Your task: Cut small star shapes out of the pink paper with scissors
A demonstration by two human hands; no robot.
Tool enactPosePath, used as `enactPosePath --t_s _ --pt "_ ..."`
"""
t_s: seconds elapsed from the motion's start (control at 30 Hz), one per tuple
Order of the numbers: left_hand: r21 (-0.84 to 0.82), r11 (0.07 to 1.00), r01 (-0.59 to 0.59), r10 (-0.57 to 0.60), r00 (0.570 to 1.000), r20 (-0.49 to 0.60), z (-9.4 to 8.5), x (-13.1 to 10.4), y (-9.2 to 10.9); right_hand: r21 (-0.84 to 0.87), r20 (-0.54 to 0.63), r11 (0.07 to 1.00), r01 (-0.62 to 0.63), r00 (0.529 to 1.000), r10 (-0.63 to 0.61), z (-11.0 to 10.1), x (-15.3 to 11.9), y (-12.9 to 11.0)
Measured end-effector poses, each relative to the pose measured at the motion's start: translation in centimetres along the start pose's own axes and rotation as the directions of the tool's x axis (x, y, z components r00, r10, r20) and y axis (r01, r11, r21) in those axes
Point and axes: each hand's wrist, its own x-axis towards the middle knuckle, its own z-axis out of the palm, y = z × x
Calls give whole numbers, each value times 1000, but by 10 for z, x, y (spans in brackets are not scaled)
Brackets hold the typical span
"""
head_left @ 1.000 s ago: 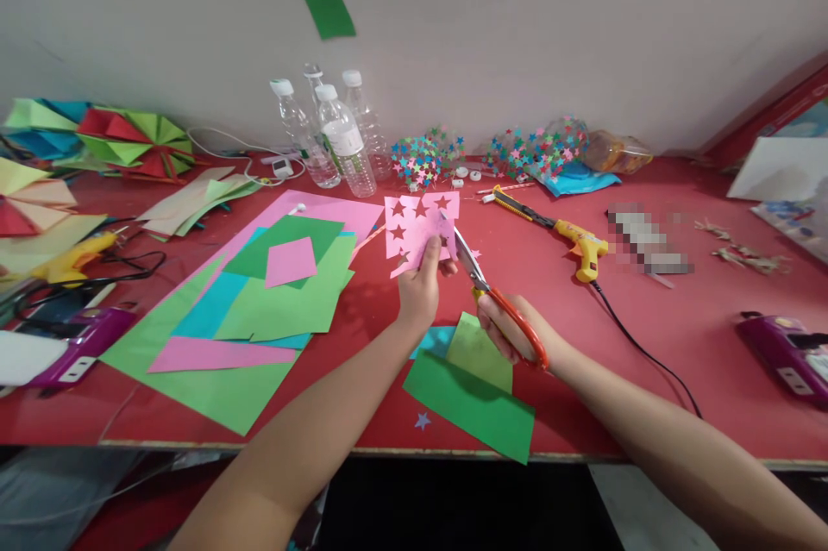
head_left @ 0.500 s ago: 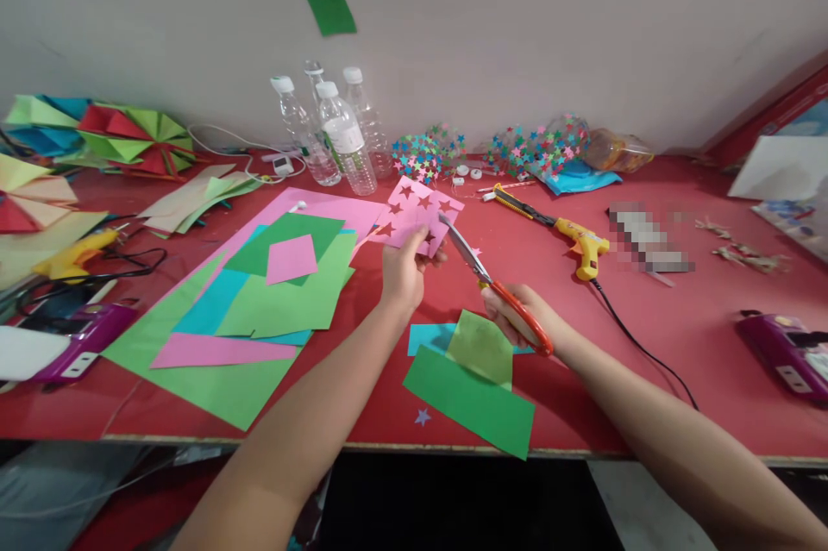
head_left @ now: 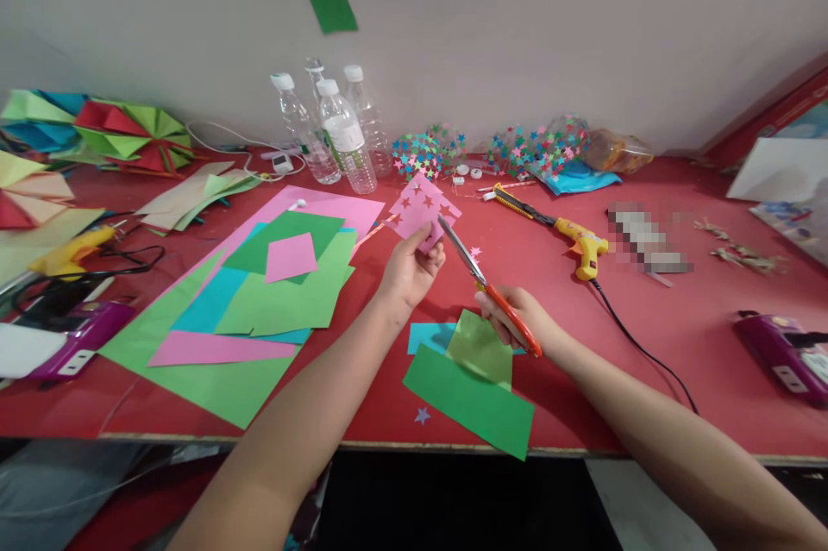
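Observation:
Pinched between the thumb and fingers of my left hand (head_left: 410,266) is a pink sheet of paper (head_left: 414,204) with several star-shaped holes. My right hand (head_left: 517,318) grips orange-handled scissors (head_left: 501,309), whose blades point up and left to the sheet's right edge. Whether the blade tips touch the paper I cannot tell. A small pink star (head_left: 476,253) lies on the table just right of the blades. Below my hands are a dark green paper piece (head_left: 472,396), an olive-green piece (head_left: 482,348) and a blue piece (head_left: 427,335). A purple star (head_left: 423,416) lies near the front edge.
Layered coloured papers (head_left: 285,301) cover the left of the red table (head_left: 647,378). Plastic bottles (head_left: 349,137) stand at the back, beside star-covered clear bottles (head_left: 543,146). A yellow glue gun (head_left: 586,245) lies right with its cord. Purple power strips (head_left: 782,353) sit at both sides.
The pink sheet has turned and tilted in my left hand. My right hand and the scissors have shifted slightly left, and another small pink star shows near the blades.

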Motion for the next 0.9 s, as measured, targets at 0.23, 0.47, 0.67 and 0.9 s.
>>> enactPosePath --t_s 0.23,0.47,0.67,0.9 --pt "354 868 -349 369 929 11 -5 3 3 -69 33 997 -27 999 29 -7 -4 -7" --pt "447 807 -385 404 913 57 -8 4 6 -116 64 993 34 998 -26 -13 -4 -10" --pt "454 792 -408 415 905 91 -10 5 7 -55 68 998 32 997 -28 -11 -4 -9" --pt "443 805 -395 405 911 78 -8 4 9 -73 60 997 16 998 -11 -12 -3 -9"
